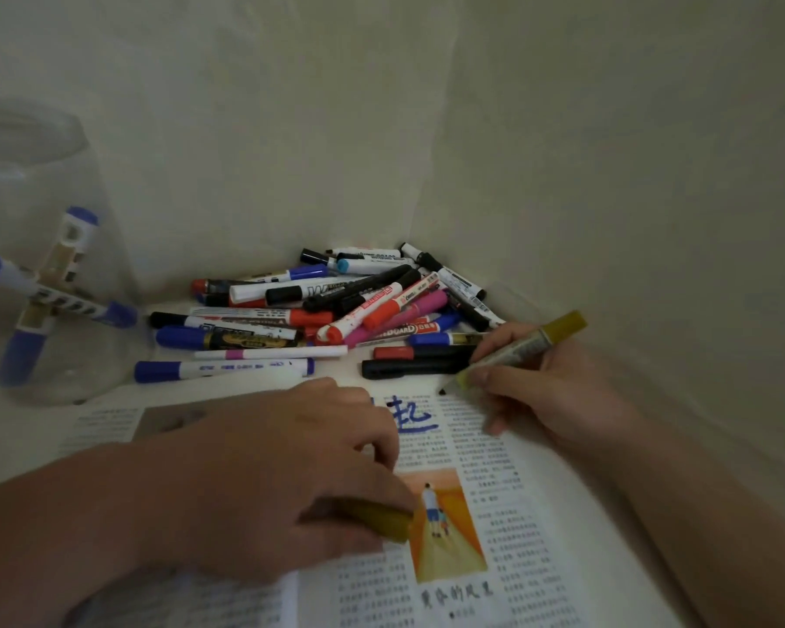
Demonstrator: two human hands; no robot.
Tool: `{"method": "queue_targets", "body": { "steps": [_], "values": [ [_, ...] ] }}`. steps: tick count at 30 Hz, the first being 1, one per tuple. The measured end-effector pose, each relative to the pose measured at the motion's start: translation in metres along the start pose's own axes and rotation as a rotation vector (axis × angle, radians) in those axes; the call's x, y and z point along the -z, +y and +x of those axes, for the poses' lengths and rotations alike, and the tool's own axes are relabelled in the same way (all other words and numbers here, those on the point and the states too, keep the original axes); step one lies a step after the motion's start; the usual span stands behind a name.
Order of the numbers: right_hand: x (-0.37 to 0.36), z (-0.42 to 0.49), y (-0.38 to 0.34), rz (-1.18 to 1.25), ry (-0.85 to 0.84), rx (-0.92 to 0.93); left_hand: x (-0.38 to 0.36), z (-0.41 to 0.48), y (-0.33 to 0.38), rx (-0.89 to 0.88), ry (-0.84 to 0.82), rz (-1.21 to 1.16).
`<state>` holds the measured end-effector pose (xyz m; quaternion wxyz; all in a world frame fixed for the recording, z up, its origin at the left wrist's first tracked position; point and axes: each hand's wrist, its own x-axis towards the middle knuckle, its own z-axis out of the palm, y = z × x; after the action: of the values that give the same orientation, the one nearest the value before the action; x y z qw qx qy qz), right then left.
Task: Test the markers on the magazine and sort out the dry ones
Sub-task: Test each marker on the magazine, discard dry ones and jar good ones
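On a white desk (123, 396) in a pale corner lies an open printed magazine (495, 514); the right hand (558, 401) grips an uncapped olive-gold marker (517, 346), tip at the magazine's top edge, barrel slanting up-right, while the left hand (282, 464) pinches its cap (381, 518).

A heap of markers (359, 305) is filling the back corner, and a clear jar (42, 265) is standing at the left, so both are blocking reaches that way. Only a thin strip of bare tabletop (177, 391) is lying open between them and the magazine (517, 514), while the right wall (653, 219) is crowding that page's edge.
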<state>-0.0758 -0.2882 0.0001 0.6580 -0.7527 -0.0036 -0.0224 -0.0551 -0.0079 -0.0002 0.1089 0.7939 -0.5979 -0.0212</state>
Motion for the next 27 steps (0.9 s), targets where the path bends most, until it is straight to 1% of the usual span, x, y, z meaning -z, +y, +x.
{"method": "queue_targets", "body": {
  "steps": [2, 5, 6, 9, 11, 13, 18, 21, 25, 27],
  "values": [
    [-0.002, -0.001, -0.001, -0.082, -0.014, 0.027, -0.002, -0.002, -0.002, 0.027, 0.019, -0.064],
    [-0.003, -0.001, 0.000, -0.171, -0.009, 0.054, -0.008, -0.003, -0.009, 0.036, 0.152, -0.118],
    [-0.002, 0.000, 0.000, -0.191, -0.005, 0.060, -0.008, -0.003, -0.010, 0.060, 0.188, -0.170],
    [0.000, 0.002, 0.002, -0.233, 0.014, 0.087, -0.005, -0.004, -0.013, 0.173, 0.384, -0.341],
    [0.001, 0.002, 0.002, -0.259, 0.019, 0.093, -0.003, -0.004, -0.018, 0.262, 0.512, -0.359],
    [0.002, 0.001, 0.002, -0.267, 0.017, 0.084, -0.005, -0.004, -0.024, 0.313, 0.587, -0.372],
    [0.003, -0.001, 0.002, -0.255, -0.027, 0.090, -0.011, -0.003, -0.028, 0.364, 0.625, -0.551],
    [0.002, 0.000, 0.002, -0.235, -0.014, 0.093, -0.012, -0.003, -0.031, 0.382, 0.608, -0.568],
    [0.002, 0.000, 0.004, -0.218, -0.048, 0.087, -0.010, -0.003, -0.027, 0.412, 0.601, -0.589],
    [0.003, 0.000, 0.004, -0.214, -0.062, 0.078, -0.008, -0.002, -0.024, 0.431, 0.601, -0.648]
  ]
}}
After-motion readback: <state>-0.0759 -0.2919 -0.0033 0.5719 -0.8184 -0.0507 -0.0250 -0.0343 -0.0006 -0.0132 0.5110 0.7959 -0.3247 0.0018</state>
